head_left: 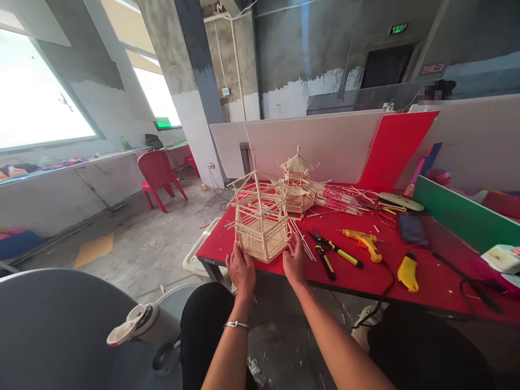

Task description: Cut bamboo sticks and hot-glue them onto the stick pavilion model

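A pavilion model (260,227) made of thin wooden sticks stands at the red table's near left edge, its railings and posts built up and its roof an open frame around a central stick. My left hand (241,268) is closed on its lower left corner. On the lower right side, my right hand (294,261) grips the base, fingers bent against it. Behind it is a second stick pavilion (298,176) with a covered, pointed roof. Loose sticks (304,241) lie just right of my right hand, beside yellow-and-black pliers (331,252).
On the red table (377,279) lie a yellow glue gun (363,242) with its cord, a yellow cutter (408,272), a blurred dark object (413,228) and bagged sticks (339,201). A green divider (467,203) borders the right. A red chair (158,173) stands left, and another person sits behind the partition.
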### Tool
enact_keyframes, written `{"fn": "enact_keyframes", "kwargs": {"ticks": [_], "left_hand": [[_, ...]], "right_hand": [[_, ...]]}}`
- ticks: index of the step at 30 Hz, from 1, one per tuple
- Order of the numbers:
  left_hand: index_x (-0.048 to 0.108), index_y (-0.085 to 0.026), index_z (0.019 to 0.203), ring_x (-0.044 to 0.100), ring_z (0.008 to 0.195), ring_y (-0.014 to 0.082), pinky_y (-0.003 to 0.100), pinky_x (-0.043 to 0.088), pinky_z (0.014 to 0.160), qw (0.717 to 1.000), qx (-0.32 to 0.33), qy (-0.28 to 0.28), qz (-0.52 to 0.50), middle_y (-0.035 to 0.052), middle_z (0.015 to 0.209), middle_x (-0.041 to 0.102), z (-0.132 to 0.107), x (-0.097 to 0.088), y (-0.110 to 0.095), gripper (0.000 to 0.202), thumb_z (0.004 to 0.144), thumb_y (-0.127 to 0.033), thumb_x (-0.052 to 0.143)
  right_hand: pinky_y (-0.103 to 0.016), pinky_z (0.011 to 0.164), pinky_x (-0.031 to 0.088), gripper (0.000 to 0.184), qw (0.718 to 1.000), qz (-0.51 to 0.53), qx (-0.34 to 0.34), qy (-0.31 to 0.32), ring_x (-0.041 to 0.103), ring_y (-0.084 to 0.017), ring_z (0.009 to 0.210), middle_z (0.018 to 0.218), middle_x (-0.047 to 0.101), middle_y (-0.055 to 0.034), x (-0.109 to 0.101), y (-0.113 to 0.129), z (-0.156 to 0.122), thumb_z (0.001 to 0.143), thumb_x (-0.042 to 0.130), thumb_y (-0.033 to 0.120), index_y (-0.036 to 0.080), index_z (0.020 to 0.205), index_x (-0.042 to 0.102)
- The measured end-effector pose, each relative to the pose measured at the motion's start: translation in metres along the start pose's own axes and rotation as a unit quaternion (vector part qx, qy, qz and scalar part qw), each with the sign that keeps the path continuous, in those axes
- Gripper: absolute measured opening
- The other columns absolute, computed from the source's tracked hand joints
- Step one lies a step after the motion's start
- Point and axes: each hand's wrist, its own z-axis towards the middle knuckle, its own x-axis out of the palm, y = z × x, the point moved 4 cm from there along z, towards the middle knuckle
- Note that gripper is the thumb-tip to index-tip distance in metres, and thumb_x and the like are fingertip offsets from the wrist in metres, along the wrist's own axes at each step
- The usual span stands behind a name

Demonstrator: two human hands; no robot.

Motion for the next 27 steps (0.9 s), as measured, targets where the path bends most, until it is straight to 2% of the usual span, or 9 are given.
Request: {"fn": "enact_keyframes", "kwargs": {"ticks": [5,11,17,20,22,25,26,27], "left_hand": [[0.048,-0.007,0.139,0.052,0.127,0.0281,0.048,0.026,0.115,0.999,0.028,-0.018,0.025,0.0207,0.131,0.061,-0.006,0.003,-0.001,0.05,0.095,-0.03,0.037],[0.045,-0.009,0.141,0.048,0.131,0.0299,0.051,0.025,0.115,0.998,0.055,-0.026,0.032,0.0203,0.134,0.059,-0.011,0.005,-0.001,0.052,0.095,-0.032,0.038],[0.04,-0.009,0.145,0.045,0.133,0.0309,0.053,0.023,0.115,0.997,0.065,-0.023,0.034,0.0209,0.137,0.056,-0.011,0.007,-0.004,0.055,0.094,-0.031,0.039],[0.04,-0.008,0.144,0.045,0.133,0.0315,0.053,0.022,0.115,0.997,0.064,-0.017,0.027,0.0207,0.136,0.056,-0.009,0.004,-0.003,0.054,0.094,-0.031,0.041],[0.042,-0.008,0.142,0.045,0.132,0.0313,0.052,0.025,0.114,0.998,0.06,-0.025,0.01,0.0207,0.135,0.056,-0.014,-0.004,-0.003,0.052,0.095,-0.031,0.041],[0.052,-0.012,0.131,0.049,0.126,0.0303,0.048,0.036,0.107,0.994,0.057,-0.083,-0.03,0.0204,0.129,0.057,-0.037,-0.025,-0.012,0.041,0.094,-0.029,0.043],[0.059,-0.016,0.122,0.052,0.12,0.0299,0.048,0.039,0.104,0.993,0.072,-0.091,-0.036,0.0179,0.121,0.06,-0.047,-0.031,-0.02,0.033,0.093,-0.028,0.047],[0.062,-0.019,0.112,0.056,0.113,0.0286,0.047,0.041,0.101,0.991,0.097,-0.072,-0.051,0.0148,0.112,0.063,-0.056,-0.033,-0.032,0.025,0.092,-0.026,0.049]], "right_hand": [[-0.044,0.111,0.038,0.071,1.0,-0.013,-0.003,-0.001,0.05,-0.019,0.128,0.142,0.048,-0.0121,0.0,0.002,-0.002,0.069,0.044,0.013,0.022,0.139,0.039],[-0.043,0.11,0.04,0.07,0.999,-0.05,-0.016,0.0,0.048,-0.021,0.13,0.144,0.046,-0.0126,-0.001,0.007,-0.001,0.071,0.045,0.013,0.021,0.14,0.04],[-0.046,0.114,0.034,0.067,0.994,-0.095,-0.052,0.001,0.047,-0.022,0.13,0.141,0.049,-0.0106,-0.006,0.031,-0.018,0.072,0.045,0.01,0.022,0.138,0.046],[-0.047,0.113,0.034,0.054,0.985,-0.138,-0.1,0.031,0.049,-0.024,0.127,0.131,0.057,-0.0087,-0.028,0.056,-0.026,0.074,0.049,0.011,0.025,0.126,0.059],[-0.05,0.113,0.033,0.044,0.972,-0.195,-0.123,0.036,0.049,-0.027,0.125,0.126,0.06,-0.0075,-0.052,0.072,-0.021,0.076,0.056,0.016,0.028,0.117,0.066],[-0.058,0.116,0.021,0.043,0.955,-0.278,-0.099,-0.018,0.037,-0.035,0.134,0.137,0.053,-0.0081,-0.099,0.081,0.002,0.069,0.072,0.024,0.029,0.111,0.069],[-0.06,0.115,0.018,0.045,0.954,-0.284,-0.085,-0.034,0.035,-0.037,0.136,0.138,0.052,-0.0089,-0.113,0.08,0.01,0.063,0.077,0.025,0.028,0.108,0.07],[-0.06,0.115,0.017,0.048,0.956,-0.283,-0.067,-0.042,0.035,-0.039,0.135,0.136,0.054,-0.0098,-0.125,0.077,0.018,0.058,0.081,0.026,0.027,0.105,0.071]]}}
